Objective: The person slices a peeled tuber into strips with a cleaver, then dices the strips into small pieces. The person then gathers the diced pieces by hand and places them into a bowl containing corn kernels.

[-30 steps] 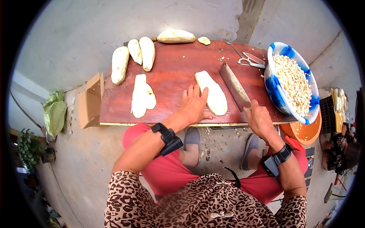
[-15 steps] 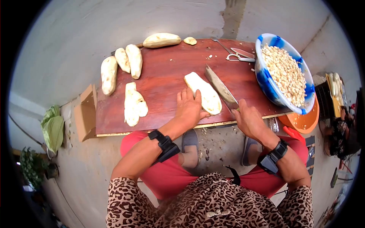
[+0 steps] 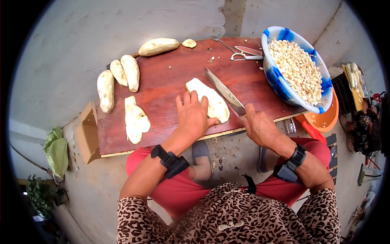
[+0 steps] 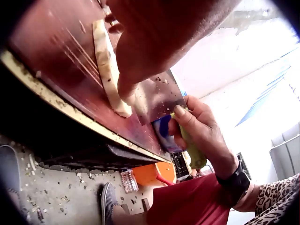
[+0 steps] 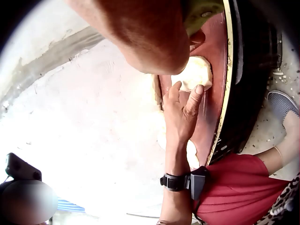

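A thick slab of peeled, pale root vegetable (image 3: 210,99) lies flat near the front edge of the red-brown board (image 3: 162,87). My left hand (image 3: 192,115) rests over its left side, fingers extended onto the slab and thumb at its near end. Just right of the slab, my right hand (image 3: 260,126) grips a cleaver (image 3: 224,91) by its green handle (image 4: 194,149). The broad blade stands on edge beside the slab, pointing away, with bits stuck to its face in the left wrist view. Another cut slab (image 3: 136,120) lies to the left.
Several whole peeled roots (image 3: 106,91) line the back left, with a small slice (image 3: 189,43) nearby. A white peeler (image 3: 246,57) lies at the back. A blue-and-white basin (image 3: 280,83) of diced pieces stands right, above an orange basin (image 3: 325,118). A cardboard box (image 3: 86,134) stands left.
The head view has shifted, so the board sits further left and turned. My left hand has kept to the slab's left side, and the cleaver has come closer to its right edge.
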### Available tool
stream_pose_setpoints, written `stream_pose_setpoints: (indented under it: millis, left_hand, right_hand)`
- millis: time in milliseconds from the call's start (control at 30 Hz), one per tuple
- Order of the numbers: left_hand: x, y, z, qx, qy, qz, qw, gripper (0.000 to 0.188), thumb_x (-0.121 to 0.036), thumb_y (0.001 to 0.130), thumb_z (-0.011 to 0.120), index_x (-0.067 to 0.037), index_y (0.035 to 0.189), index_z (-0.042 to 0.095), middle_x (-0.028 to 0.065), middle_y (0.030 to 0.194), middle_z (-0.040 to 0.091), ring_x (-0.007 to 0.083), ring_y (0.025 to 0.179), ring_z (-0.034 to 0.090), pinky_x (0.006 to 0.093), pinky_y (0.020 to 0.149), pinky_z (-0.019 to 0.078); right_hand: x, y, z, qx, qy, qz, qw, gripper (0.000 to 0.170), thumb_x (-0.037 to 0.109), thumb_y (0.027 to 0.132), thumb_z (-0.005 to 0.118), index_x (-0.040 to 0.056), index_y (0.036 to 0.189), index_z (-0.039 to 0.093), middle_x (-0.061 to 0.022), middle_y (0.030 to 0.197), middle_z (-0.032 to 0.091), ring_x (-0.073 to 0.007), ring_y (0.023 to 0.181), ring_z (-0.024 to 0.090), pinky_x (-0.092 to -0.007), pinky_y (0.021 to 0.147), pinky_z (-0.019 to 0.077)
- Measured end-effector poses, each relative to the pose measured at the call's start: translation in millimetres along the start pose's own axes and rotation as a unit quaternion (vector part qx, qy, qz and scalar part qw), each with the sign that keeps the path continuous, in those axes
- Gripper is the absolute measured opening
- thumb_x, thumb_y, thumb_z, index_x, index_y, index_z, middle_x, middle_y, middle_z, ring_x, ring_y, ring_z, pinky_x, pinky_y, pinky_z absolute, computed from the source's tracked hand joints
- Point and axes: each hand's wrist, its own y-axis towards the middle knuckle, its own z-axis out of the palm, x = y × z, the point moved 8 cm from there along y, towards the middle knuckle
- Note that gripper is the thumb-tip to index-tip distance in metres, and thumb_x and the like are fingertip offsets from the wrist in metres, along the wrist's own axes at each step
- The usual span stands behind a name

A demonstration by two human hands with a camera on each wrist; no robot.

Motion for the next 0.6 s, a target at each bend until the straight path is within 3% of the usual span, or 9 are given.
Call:
stream_pose_setpoints:
  millis: [133, 333, 600]
  left_hand:
    - [-8, 9, 8, -0.02, -0.046, 0.09, 0.995, 0.08, -0.045, 0.075, 0.079, -0.004, 0.138, 0.051, 0.0235, 0.14, 0.046, 0.0396, 0.136, 0.036, 0.0498, 0.112, 0.027]
    - [-3, 15, 22, 0.05, -0.103, 0.067, 0.991, 0.074, -0.039, 0.077, 0.078, -0.005, 0.137, 0.053, 0.02, 0.144, 0.044, 0.0352, 0.138, 0.034, 0.0478, 0.114, 0.0253]
    - [-3, 18, 28, 0.077, -0.075, 0.065, 0.992, 0.073, -0.043, 0.078, 0.077, -0.006, 0.137, 0.055, 0.0197, 0.146, 0.043, 0.0351, 0.138, 0.034, 0.0478, 0.114, 0.025]
  right_hand:
    - [13, -5, -13, 0.009, -0.004, -0.012, 1.0, 0.021, 0.014, 0.095, 0.057, -0.0022, 0.092, 0.044, -0.028, 0.076, 0.063, -0.0481, 0.07, 0.062, -0.0537, 0.063, 0.0491]
    - [14, -11, -9, 0.02, -0.022, -0.042, 0.999, 0.021, 0.015, 0.096, 0.056, -0.0027, 0.093, 0.046, -0.0279, 0.077, 0.064, -0.0469, 0.069, 0.063, -0.0517, 0.062, 0.0504]
    - [19, -8, -11, 0.053, -0.056, -0.039, 0.996, 0.013, 0.006, 0.091, 0.054, -0.0043, 0.091, 0.047, -0.0291, 0.073, 0.064, -0.0468, 0.068, 0.064, -0.0517, 0.06, 0.0511]
